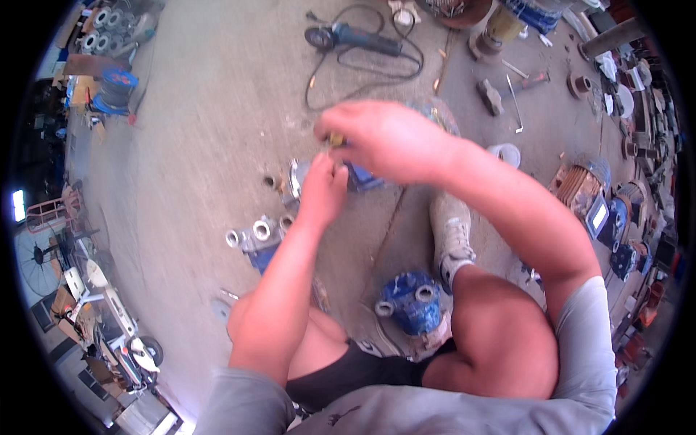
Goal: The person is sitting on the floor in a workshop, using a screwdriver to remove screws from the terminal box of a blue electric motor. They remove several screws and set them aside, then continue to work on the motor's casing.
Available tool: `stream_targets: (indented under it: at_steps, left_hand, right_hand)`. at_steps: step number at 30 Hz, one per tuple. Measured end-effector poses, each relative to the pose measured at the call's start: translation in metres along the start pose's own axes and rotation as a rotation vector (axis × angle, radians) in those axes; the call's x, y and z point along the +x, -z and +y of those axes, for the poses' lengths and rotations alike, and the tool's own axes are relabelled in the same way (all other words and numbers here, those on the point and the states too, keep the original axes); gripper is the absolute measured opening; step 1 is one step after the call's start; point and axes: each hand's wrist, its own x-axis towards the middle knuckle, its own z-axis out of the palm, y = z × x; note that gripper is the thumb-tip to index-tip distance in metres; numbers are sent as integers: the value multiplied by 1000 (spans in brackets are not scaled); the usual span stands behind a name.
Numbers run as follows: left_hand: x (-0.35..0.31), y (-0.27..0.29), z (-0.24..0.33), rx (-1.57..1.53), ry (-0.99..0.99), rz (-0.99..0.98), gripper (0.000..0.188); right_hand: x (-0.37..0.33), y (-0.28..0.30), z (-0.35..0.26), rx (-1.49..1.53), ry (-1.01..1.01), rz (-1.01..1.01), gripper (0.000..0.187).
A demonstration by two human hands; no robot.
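My two hands meet over the floor, in front of my body. My right hand (388,141) curls its fingers and thumb around a small yellowish piece (336,139), too blurred to name. My left hand (325,187) is closed just below it, its fingertips close to the piece; what it grips, if anything, is hidden. Beneath them lies a blue and silver metal part (365,178), partly covered by my right hand. Beside my left forearm sits a metal casting with round ports (262,230) on a blue body. Between my legs stands a blue pump-like housing (412,301) with two ports.
An angle grinder (355,40) with a looping cord lies beyond my hands. To the right are a hammer (493,96), a thin bent rod (515,105), a white cup (505,154) and a copper-coloured motor part (580,185). A fan (40,255) stands at far left.
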Motion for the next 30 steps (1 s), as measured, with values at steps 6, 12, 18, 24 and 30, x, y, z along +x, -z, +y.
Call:
stream_targets:
  at_steps: [6, 12, 18, 24, 30]
  left_hand:
    - [-17, -29, -75, 336, -309, 162, 46]
    - [3, -8, -8, -161, 28, 256, 33]
    - [-5, 15, 19, -229, 89, 346, 19]
    - [-1, 4, 14, -103, -131, 401, 19]
    - [-1, -3, 12, -295, -114, 453, 19]
  right_hand:
    - [16, -17, -24, -163, 236, -192, 25]
    - [20, -9, -38, -226, -45, -77, 36]
    - [25, -13, -38, -214, -68, -2, 45]
    - [20, -20, -40, -197, -45, -25, 39]
    - [15, -13, -53, 8, 108, 73, 34]
